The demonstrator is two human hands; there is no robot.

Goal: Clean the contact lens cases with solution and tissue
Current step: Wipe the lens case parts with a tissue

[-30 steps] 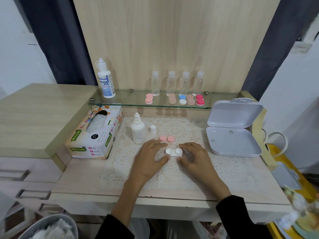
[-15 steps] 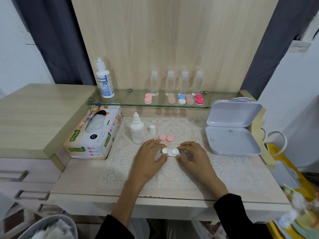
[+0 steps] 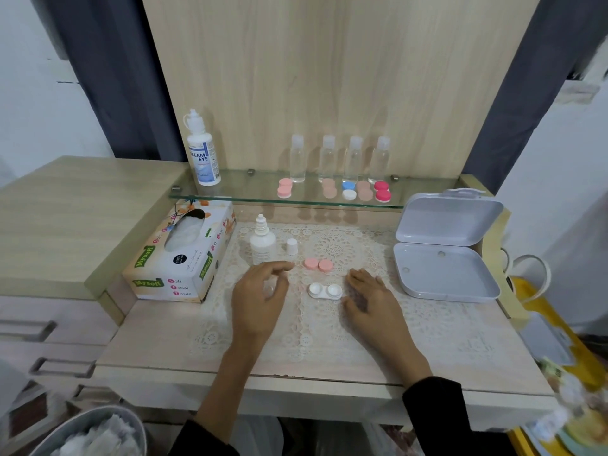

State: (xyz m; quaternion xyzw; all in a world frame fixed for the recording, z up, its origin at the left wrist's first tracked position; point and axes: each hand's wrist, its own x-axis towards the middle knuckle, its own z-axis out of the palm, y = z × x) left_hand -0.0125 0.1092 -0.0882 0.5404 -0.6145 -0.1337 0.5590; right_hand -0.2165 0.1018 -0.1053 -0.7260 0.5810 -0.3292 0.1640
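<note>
Tissue box point(image 3: 184, 255) sat at the left, solution bottle point(image 3: 262, 245) beside it. Left hand point(image 3: 260, 297) was loosely curled, gripping nothing. The uncapped white lens case point(image 3: 325, 291) lay on the bench point(image 3: 444, 340) between the hands. Right hand point(image 3: 371, 297) lay spread, just beside it.

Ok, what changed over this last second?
Both hands let go of the white lens case: the left hand moved left toward the dropper bottle, the right hand drew off to the right. The case, pink caps and tissue box stayed put.

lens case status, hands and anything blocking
Left hand open, right hand open, neither holding. White lens case uncapped, lying between them. Pink caps just behind, nothing blocking.
</note>
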